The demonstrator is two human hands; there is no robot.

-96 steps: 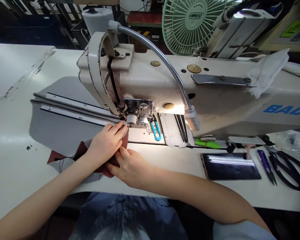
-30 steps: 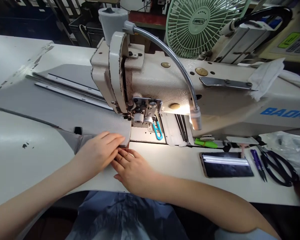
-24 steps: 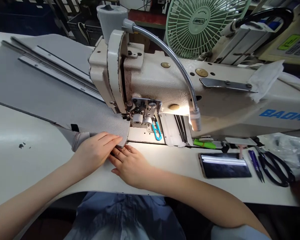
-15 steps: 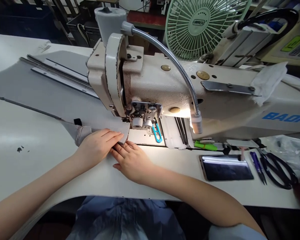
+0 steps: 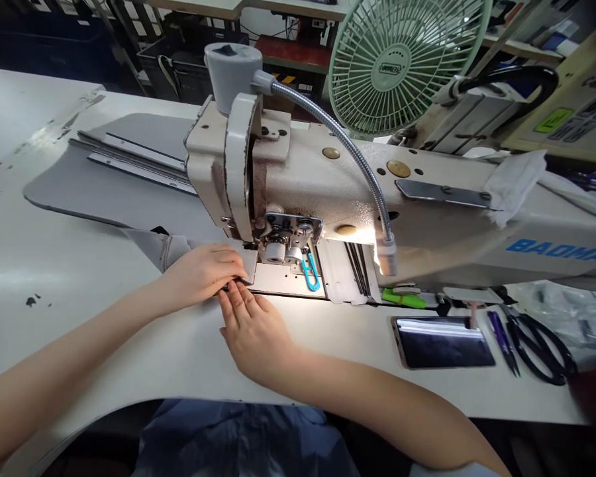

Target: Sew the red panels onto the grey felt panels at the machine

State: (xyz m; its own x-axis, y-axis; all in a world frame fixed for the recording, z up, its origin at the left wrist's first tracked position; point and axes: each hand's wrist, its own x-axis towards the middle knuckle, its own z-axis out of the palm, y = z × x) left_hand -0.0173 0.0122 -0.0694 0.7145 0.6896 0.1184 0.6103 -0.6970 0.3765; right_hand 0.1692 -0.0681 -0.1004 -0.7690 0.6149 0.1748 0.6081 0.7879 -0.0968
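Observation:
A grey fabric panel [image 5: 109, 195] lies on the white table and runs under the sewing machine head [image 5: 238, 172]. My left hand [image 5: 206, 271] rests over the panel's near edge beside the presser area, fingers together and bent over the cloth; its thumb is hidden. Just right of it, my right hand [image 5: 253, 324] lies with fingers stretched out, its fingertips touching the fabric edge close to my left fingers. A bunched fold [image 5: 171, 250] of the cloth sticks out behind my left wrist. Two pale strips [image 5: 142, 173] with dark edges lie on the panel.
Blue thread snips [image 5: 310, 270] lie beside the needle area. Right of my hands are a phone [image 5: 444, 342], a purple pen [image 5: 502, 341] and black scissors [image 5: 541, 348]. A flexible lamp [image 5: 386, 255] lights the machine bed; a green fan [image 5: 402, 63] stands behind.
The view has shifted slightly. The panel's left end now lies farther right, closer to the machine. My right hand's fingers point more away from me and sit closer together.

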